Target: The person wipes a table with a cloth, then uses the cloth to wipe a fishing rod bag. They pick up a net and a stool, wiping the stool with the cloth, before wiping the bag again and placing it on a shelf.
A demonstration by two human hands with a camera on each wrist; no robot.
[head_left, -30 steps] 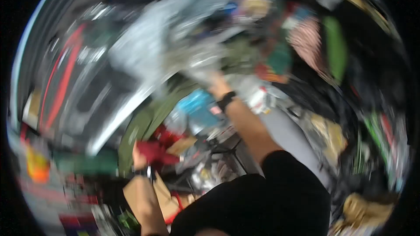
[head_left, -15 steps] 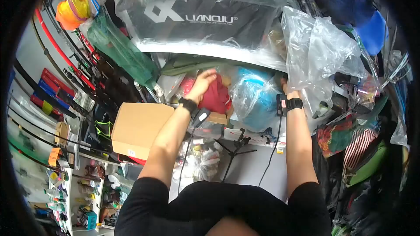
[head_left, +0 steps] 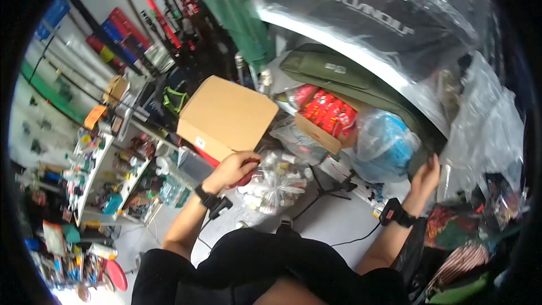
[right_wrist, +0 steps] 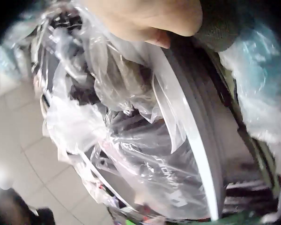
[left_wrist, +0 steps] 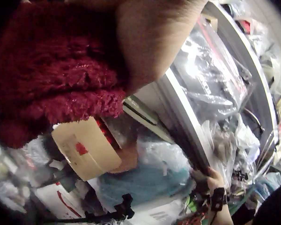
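Observation:
My left hand (head_left: 231, 170) grips a dark red fluffy cloth (left_wrist: 61, 70), which fills the upper left of the left wrist view. In the head view only a bit of it shows below the fingers, beside a clear bag of small bottles (head_left: 276, 186). My right hand (head_left: 424, 185) is at the end of a long olive-green bag (head_left: 344, 76), close under a white-edged panel (head_left: 361, 56). I cannot tell whether its fingers grip the bag or the panel. Left of it lie a plastic-wrapped blue bundle (head_left: 387, 144) and an open carton with red packets (head_left: 327, 116).
A closed cardboard box (head_left: 226, 116) stands beyond my left hand. A black plastic-wrapped case (head_left: 389, 11) lies on the white-edged panel. A small black tripod (head_left: 327, 189) is on the floor ahead. Clear plastic (head_left: 485, 130) hangs at the right, with shelves of small goods (head_left: 113, 175) at the left.
My left hand has drawn the red cloth back toward me, leaving the red packets in the carton uncovered. The head view has swung left; my right hand remains near the panel's end.

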